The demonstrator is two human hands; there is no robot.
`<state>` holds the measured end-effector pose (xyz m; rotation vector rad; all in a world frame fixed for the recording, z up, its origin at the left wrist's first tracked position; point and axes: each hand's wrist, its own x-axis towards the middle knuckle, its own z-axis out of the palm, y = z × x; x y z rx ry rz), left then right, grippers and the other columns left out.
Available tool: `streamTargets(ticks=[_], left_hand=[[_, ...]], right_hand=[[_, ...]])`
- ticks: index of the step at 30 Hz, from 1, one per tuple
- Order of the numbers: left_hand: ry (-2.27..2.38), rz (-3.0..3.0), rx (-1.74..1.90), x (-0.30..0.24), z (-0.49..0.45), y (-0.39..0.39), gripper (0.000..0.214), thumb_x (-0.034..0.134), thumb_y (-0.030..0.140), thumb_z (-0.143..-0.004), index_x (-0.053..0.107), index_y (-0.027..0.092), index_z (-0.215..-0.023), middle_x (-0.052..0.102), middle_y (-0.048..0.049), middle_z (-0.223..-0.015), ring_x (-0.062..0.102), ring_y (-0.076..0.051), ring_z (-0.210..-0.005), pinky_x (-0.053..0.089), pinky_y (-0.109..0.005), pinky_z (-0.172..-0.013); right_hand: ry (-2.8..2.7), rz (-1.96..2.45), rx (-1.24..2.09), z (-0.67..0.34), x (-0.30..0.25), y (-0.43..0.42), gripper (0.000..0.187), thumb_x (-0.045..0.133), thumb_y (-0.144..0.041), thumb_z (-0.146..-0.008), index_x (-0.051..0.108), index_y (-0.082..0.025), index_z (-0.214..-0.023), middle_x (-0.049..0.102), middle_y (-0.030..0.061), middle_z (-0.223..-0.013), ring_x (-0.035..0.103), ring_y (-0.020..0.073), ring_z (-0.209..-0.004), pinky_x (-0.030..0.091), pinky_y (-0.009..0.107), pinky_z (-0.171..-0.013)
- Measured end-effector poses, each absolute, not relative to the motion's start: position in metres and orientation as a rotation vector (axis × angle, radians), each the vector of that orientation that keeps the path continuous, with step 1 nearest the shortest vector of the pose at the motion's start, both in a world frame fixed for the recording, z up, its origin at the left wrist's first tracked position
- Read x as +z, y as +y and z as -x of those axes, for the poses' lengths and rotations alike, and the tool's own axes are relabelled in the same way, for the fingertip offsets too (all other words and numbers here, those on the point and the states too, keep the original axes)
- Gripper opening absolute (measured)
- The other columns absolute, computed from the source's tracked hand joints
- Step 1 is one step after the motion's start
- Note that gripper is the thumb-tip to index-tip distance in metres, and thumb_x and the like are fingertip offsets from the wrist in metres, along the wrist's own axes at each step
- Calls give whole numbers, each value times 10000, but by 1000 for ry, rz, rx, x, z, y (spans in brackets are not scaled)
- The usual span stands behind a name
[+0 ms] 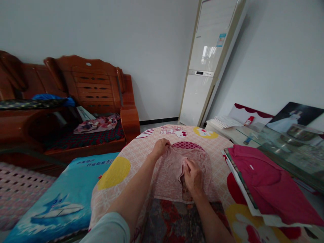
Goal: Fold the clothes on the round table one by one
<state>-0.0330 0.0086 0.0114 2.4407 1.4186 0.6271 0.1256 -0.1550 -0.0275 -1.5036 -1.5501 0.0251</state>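
A thin pink patterned garment (pixel 169 175) lies spread on a quilt-covered surface (pixel 141 152) with coloured circles. My left hand (pixel 160 147) is closed on the garment's far left corner, pinching the cloth. My right hand (pixel 192 175) rests on the middle of the garment, fingers curled on a fold of the fabric. A dark red flowered cloth (pixel 174 216) lies under my forearms at the near edge.
A red shirt (pixel 263 184) lies on papers to the right, beside a glass-topped table (pixel 286 148). A blue cushion (pixel 63 195) is at the left. A wooden sofa (pixel 96 98) holds a crumpled cloth (pixel 97 123). A tall white air conditioner (pixel 205 64) stands in the corner.
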Motion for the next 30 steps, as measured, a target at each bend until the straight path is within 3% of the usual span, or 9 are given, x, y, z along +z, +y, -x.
streamTargets(ticks=[5,11,15,19,24,30], left_hand=[[1586,-2397,582,-3,31,5,252,500,123,-823,717,166,-942,688,-76,-991,605,-189,-972,438,-272,-900],[1725,-2349,613,-9,26,-6,259,469,139,-865,689,137,-1001,640,-127,-1042,572,-215,-1023,434,-293,-908],[1606,-2475,607,-7,19,-13,250,477,145,-868,691,156,-996,636,-121,-1071,537,-231,-1062,419,-309,-940],[1644,-2419,610,-10,15,-17,207,499,187,-880,667,146,-995,636,-133,-1059,535,-248,-1041,433,-339,-908],[1675,-2348,641,2,5,-26,242,453,107,-880,667,144,-987,655,-117,-1039,579,-194,-974,438,-288,-869],[1109,-2369,575,-2,-21,-61,175,539,180,-841,707,190,-889,715,-22,-885,628,-166,-840,467,-250,-789]], right_hand=[[-1549,1655,-40,-127,-43,-148,427,405,-265,-896,554,-124,-1271,600,167,-1197,529,250,-1132,408,411,-991],[-1602,1860,-68,-127,-60,-147,500,425,-249,-873,497,-13,-1307,530,267,-1285,436,343,-1247,317,513,-1045],[-1600,1871,-159,-126,-59,-149,473,483,-208,-837,534,-86,-1290,595,219,-1192,494,328,-1174,347,472,-1010],[-1589,1882,-245,-123,-54,-151,403,557,-213,-806,608,-119,-1195,614,214,-1169,503,349,-1146,317,504,-1020],[-1617,1878,-206,-134,-33,-157,298,529,-195,-805,678,-154,-1059,628,165,-1197,527,312,-1126,349,470,-1012],[-1303,1680,-64,-179,-11,-161,305,437,-222,-815,715,-161,-925,715,106,-910,639,226,-849,489,341,-802]])
